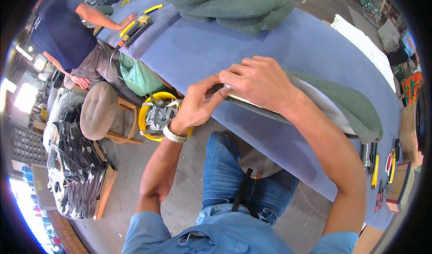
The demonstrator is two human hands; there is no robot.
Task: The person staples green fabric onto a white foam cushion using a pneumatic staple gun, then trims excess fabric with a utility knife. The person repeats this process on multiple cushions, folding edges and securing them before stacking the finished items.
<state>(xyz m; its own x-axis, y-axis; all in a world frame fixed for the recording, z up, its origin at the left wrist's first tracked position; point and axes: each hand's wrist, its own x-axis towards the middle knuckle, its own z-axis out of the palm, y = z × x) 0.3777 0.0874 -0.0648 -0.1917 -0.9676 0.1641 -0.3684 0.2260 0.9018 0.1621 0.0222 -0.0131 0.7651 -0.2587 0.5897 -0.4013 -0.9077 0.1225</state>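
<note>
A long green fabric cover (360,111) lies along the near side of the blue table, its pale grey inner side (326,96) turned up. A thin cream strip runs along its edge under my right hand. My left hand (201,100), with a metal watch on the wrist, pinches the cover's left end between thumb and fingers. Close against it, my right hand (258,82) bends over the same end, its fingers curled onto the edge. A small whitish bit shows between the fingertips; what it is I cannot make out.
Green padded pieces (234,4) are piled on the blue table (180,65). Cutters and pliers (379,195) lie at the right. A yellow bucket (143,119) of grey straps and a round stool (97,111) stand left. Another person (63,24) sits at the far left.
</note>
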